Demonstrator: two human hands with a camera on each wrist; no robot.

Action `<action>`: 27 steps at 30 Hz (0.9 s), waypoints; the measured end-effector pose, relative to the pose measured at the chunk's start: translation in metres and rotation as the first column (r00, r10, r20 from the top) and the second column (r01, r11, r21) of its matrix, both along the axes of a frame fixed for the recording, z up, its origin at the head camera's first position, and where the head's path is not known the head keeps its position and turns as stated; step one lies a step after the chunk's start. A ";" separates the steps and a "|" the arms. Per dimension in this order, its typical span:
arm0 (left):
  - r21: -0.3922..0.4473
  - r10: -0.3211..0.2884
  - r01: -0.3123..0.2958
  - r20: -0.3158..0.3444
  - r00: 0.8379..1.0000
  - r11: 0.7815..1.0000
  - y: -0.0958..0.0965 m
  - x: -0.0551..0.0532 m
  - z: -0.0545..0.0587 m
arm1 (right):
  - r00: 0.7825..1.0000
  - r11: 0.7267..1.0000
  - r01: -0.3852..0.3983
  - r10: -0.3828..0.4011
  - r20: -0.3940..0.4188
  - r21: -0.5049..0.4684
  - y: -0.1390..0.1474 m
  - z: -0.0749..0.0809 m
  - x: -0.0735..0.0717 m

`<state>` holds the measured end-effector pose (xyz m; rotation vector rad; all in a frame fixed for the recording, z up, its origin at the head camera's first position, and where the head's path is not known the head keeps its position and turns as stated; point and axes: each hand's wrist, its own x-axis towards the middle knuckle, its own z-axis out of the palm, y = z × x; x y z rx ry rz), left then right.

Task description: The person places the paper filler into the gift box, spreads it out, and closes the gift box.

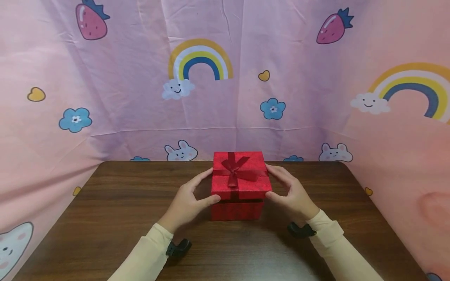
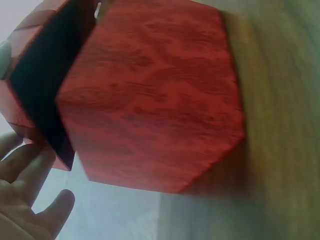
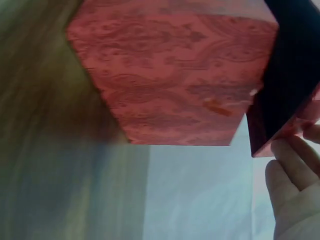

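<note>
A red patterned gift box stands on the table, its lower part [image 1: 237,211] visible below the raised lid [image 1: 256,160]. A dark red ribbon bow [image 1: 234,172] is tied across the lid's top. My left hand [image 1: 186,203] grips the lid's left side, thumb at the front corner. On the opposite side my right hand [image 1: 294,195] holds it the same way. In the left wrist view the lid's dark inside [image 2: 45,75] shows, with a gap between it and the box body [image 2: 155,100]. The right wrist view shows the box body [image 3: 180,75] and the lid apart too. The box's contents are hidden.
The dark brown wooden table [image 1: 123,218] reaches back to a pink and purple printed cloth [image 1: 140,109], which hangs behind and along both sides. Black straps with camera mounts [image 1: 179,248] sit on both wrists.
</note>
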<state>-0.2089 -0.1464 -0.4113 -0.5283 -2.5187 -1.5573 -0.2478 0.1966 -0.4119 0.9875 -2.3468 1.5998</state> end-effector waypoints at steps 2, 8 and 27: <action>-0.012 -0.007 0.007 0.012 1.000 1.000 0.000 0.000 -0.005 | 1.000 1.000 -0.001 0.001 -0.008 0.018 0.001 -0.005 0.000; -0.049 -0.006 0.008 0.032 0.999 0.999 -0.004 0.002 -0.016 | 0.998 0.996 0.013 -0.007 -0.070 0.087 0.000 -0.019 -0.001; -0.096 -0.035 0.038 0.035 0.999 0.995 -0.004 0.001 -0.014 | 0.994 0.973 0.075 -0.055 -0.096 0.218 -0.001 -0.032 0.001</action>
